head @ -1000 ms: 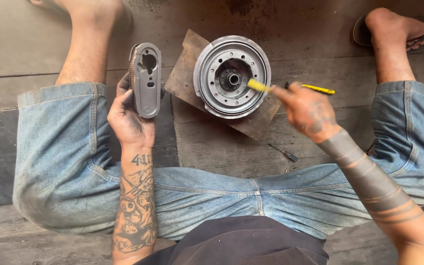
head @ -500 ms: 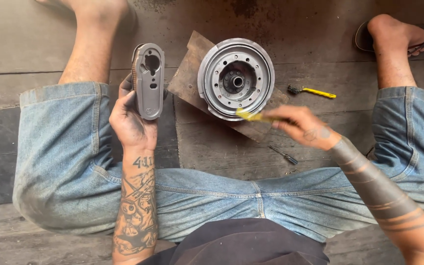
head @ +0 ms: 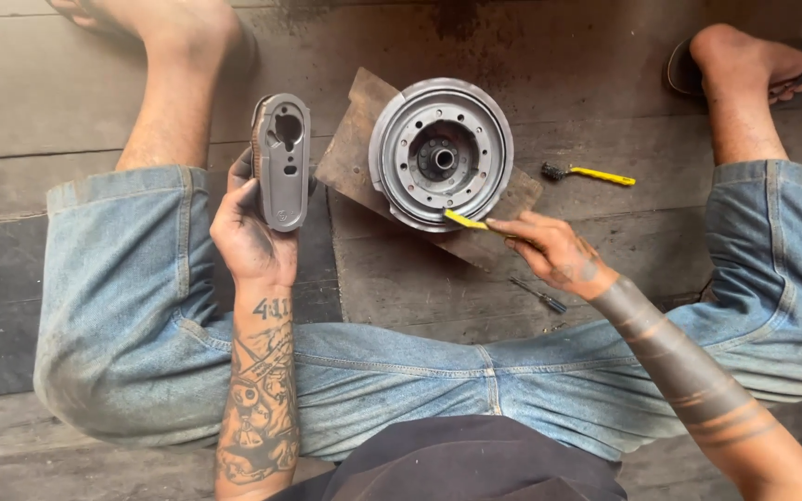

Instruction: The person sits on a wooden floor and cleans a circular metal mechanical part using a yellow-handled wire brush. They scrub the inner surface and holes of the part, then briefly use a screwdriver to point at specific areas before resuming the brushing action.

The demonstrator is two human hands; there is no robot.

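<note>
I sit on the wooden floor [head: 67, 93] with my legs spread. My left hand [head: 251, 232] holds a grey, oblong metal cover [head: 282, 160] upright, its fingers wrapped around the lower end and left edge. My right hand [head: 549, 249] pinches a small yellow brush [head: 464, 220] between thumb and fingertips; its tip touches the near rim of the round grey clutch drum [head: 441, 153]. The drum lies face up on a tilted wooden board [head: 350, 153], just right of the cover. Further right on the floor lies a second yellow-handled brush [head: 589, 173], well apart from my hand. A small dark screwdriver [head: 536, 292] lies on the floor near my right wrist.
</note>
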